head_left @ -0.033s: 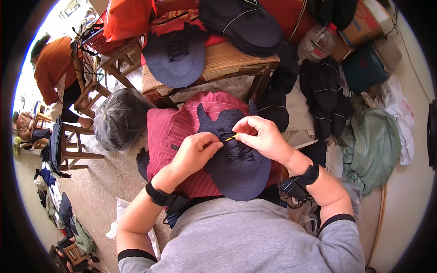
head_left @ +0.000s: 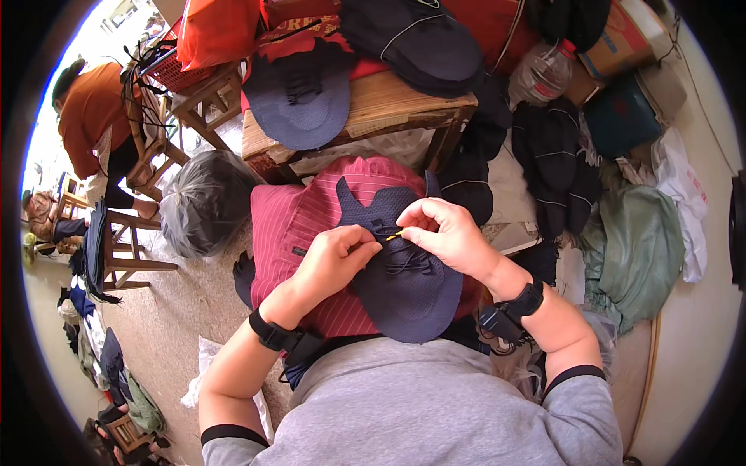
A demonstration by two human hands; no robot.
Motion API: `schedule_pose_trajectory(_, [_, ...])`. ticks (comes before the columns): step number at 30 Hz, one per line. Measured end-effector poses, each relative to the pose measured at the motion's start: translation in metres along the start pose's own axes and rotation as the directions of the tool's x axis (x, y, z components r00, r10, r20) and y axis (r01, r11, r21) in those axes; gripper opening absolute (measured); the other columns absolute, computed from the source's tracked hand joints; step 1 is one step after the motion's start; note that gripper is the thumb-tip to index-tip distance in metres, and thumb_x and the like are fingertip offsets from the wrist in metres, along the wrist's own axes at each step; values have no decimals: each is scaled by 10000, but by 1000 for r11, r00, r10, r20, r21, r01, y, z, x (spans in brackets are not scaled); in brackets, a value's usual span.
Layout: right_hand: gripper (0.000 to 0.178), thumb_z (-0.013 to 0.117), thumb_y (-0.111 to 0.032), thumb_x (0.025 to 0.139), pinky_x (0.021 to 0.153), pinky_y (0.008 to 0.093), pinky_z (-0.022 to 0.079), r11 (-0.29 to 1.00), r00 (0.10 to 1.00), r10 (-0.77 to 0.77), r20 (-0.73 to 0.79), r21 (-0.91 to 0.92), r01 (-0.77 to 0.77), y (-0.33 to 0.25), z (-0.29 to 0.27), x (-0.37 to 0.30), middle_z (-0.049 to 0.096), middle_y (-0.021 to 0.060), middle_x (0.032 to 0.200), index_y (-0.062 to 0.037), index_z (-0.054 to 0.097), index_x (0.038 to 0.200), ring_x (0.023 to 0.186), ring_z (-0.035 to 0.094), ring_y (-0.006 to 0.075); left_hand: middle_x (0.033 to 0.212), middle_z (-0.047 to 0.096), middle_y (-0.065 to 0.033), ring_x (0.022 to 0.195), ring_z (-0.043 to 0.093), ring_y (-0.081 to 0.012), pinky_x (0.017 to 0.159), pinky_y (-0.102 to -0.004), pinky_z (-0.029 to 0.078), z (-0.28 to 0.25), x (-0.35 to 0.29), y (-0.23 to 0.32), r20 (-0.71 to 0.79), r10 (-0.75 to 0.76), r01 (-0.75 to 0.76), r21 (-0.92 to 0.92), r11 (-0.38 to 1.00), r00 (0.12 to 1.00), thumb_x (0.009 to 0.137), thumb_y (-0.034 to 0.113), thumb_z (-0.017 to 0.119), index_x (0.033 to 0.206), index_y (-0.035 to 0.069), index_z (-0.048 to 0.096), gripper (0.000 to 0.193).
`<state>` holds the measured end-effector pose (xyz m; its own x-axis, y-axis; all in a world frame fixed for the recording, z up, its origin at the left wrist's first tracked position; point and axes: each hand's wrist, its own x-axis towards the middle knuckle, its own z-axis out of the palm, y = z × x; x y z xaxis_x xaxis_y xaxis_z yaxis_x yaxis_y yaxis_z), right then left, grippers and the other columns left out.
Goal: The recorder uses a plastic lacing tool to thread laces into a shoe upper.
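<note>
A dark navy crocheted horse ear bonnet (head_left: 412, 291) lies spread across my lap, on maroon striped cloth (head_left: 287, 225). Its two pointed ears point away from me, and its rounded end lies towards my body. Loose dark cords (head_left: 408, 260) cross its middle. My left hand (head_left: 334, 260) is closed in a pinch above the bonnet's left side, a dark strand at its fingertips. Thumb and forefinger of my right hand (head_left: 443, 233) pinch a thin yellow tool (head_left: 394, 236), perhaps a crochet hook, pointing towards the left fingertips. Its tip is too small to make out.
Ahead stands a wooden table (head_left: 373, 109) with another navy bonnet (head_left: 299, 97) and a dark stack (head_left: 412, 46). A filled grey plastic bag (head_left: 206, 202) sits on the floor at left, near a person in orange (head_left: 97, 116). Green sacking (head_left: 641, 248) lies at right.
</note>
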<state>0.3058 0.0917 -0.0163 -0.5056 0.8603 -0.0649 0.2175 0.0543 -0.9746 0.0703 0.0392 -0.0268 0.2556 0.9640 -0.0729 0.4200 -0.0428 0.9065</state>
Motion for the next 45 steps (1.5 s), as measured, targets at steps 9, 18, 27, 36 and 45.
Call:
schedule_pose_trajectory(9, [195,706,-2,928,843,222,485,677,964,261,56,701,-224,26,-8,-1,648,-12,982,-47,663,1112,884,593,68,802,636,-51,708,595,-119,632,-295,499,-10,2,1,100,36,-48,124,991,994,847,213,840,970,0,675,295])
schedule_pose_trajectory(18, [141,739,-54,927,850,236,503,995,998,-56,31,84,53,20,-2,-7,655,-11,985,-41,755,1066,940,607,67,822,582,24,743,530,-48,637,-244,473,-6,-1,-18,157,13,2,-96,995,987,908,69,750,970,13,630,146])
schedule_pose_trajectory(27, [112,672,-85,984,746,233,517,988,997,46,61,148,-55,15,-4,3,648,10,930,-19,730,1054,817,611,63,820,597,-10,718,533,-70,616,-255,474,0,-4,-6,48,-3,4,-21,1000,999,921,201,780,968,-4,626,261])
schedule_pose_trajectory(36, [106,653,-120,1006,708,226,496,974,1000,-12,4,224,11,27,4,3,648,-6,883,-32,705,1032,786,584,46,802,580,-16,699,527,-85,597,-269,469,0,-2,-6,69,3,-7,62,998,998,829,295,877,955,16,616,403])
schedule_pose_trajectory(45, [143,592,-158,1047,854,304,609,559,974,206,-88,828,-43,43,2,-6,610,-13,842,-40,664,1083,719,596,26,809,596,-62,725,573,-148,654,-311,499,-1,-2,-15,100,-25,26,-10,1000,995,855,278,840,922,19,624,344])
